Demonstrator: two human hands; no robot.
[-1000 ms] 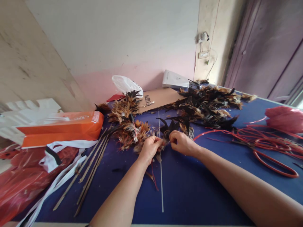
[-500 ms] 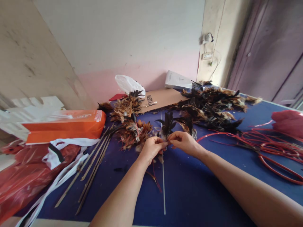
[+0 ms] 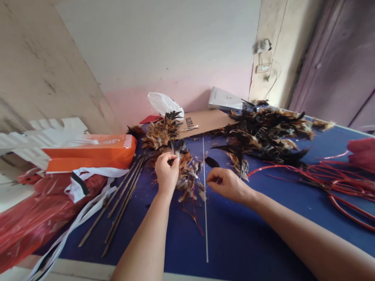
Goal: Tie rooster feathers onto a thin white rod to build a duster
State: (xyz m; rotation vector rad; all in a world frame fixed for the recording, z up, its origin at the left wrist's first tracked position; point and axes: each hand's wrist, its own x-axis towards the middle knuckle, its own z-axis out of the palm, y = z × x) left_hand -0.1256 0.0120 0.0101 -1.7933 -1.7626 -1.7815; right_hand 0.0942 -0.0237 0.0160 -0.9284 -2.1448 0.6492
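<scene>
My left hand (image 3: 167, 171) is over the brown and black feather pile (image 3: 187, 171) left of the white line. Its thumb and fingers pinch a small dark-and-pale feather bunch (image 3: 177, 147), partly hidden behind the fingers. Right of the line, my right hand (image 3: 224, 182) hovers low over the blue table with curled fingers, thumb close to the forefinger. Anything between those fingertips is too small to make out. Just beyond them shows a single black feather (image 3: 212, 162); whether it touches the hand is unclear. Another feather bunch (image 3: 238, 162) lies farther right.
A large feather heap (image 3: 269, 132) spreads at the back right, beside flattened cardboard (image 3: 205, 121). Red plastic strips (image 3: 348, 181) coil at the right. Thin sticks (image 3: 123, 203), an orange bag (image 3: 90, 154) and a red plastic bag (image 3: 55, 210) occupy the left.
My hands were together over the white line at a dark feather bunch. Now they are apart: my left hand has carried the bunch leftward to the pile, while my right stays near the line.
</scene>
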